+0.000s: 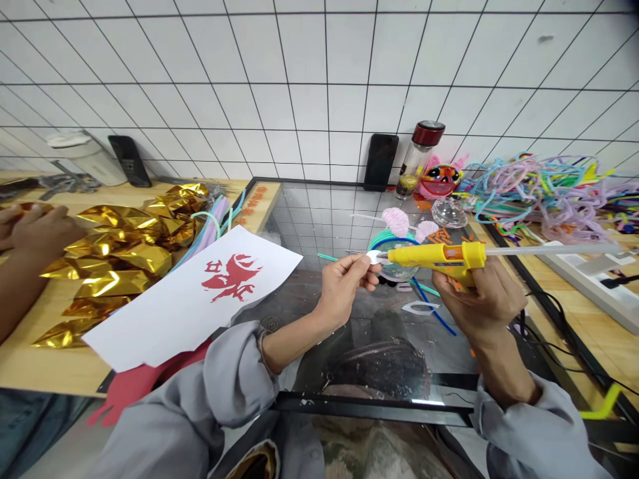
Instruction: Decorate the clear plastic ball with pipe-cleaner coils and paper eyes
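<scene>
Over the glass tabletop (304,226), my left hand (342,286) pinches a small white piece (375,257) between thumb and fingers. My right hand (482,299) is wrapped round a yellow hot glue gun (424,256), its nozzle pointing left and touching or nearly touching the white piece. A long translucent glue stick (549,250) juts out of the gun's back. Beneath the gun lie a clear plastic dome (399,271), partly hidden, and a coil of green pipe cleaners (382,241). Fuzzy pink shapes (396,221) and a white eye-shaped cutout (420,308) lie close by.
White paper with a red print (200,299) lies left, beside gold foil (124,246) and a co-worker's hand (44,229). Along the wall stand a phone (381,161), a glass bottle (417,159) and a pink animal figure (440,178). Tangled pipe cleaners (544,193) and a power strip (589,279) occupy the right.
</scene>
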`<state>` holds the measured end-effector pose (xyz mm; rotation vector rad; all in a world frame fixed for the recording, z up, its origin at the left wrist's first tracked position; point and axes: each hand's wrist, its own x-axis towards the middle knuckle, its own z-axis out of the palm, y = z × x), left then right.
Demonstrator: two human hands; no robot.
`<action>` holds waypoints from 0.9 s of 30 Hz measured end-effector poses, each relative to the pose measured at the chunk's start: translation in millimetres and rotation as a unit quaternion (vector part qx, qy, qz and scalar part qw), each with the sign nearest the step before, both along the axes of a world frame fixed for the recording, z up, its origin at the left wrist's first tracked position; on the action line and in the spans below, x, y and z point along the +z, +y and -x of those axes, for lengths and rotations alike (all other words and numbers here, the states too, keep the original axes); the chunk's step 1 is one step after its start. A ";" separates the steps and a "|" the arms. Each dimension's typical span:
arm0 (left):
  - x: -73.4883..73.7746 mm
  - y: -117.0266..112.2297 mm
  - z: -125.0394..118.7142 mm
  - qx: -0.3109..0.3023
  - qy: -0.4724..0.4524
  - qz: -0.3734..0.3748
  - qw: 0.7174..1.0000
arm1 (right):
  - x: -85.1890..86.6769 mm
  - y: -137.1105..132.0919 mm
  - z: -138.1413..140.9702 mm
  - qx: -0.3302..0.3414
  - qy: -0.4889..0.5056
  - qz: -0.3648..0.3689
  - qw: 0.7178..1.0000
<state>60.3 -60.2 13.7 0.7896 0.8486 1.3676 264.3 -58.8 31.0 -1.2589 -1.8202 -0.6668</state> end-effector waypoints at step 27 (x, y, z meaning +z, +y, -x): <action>-1.3 1.1 -0.3 -0.002 -0.004 -0.002 1.000 | 1.4 0.1 0.0 0.011 -0.088 -0.086 0.992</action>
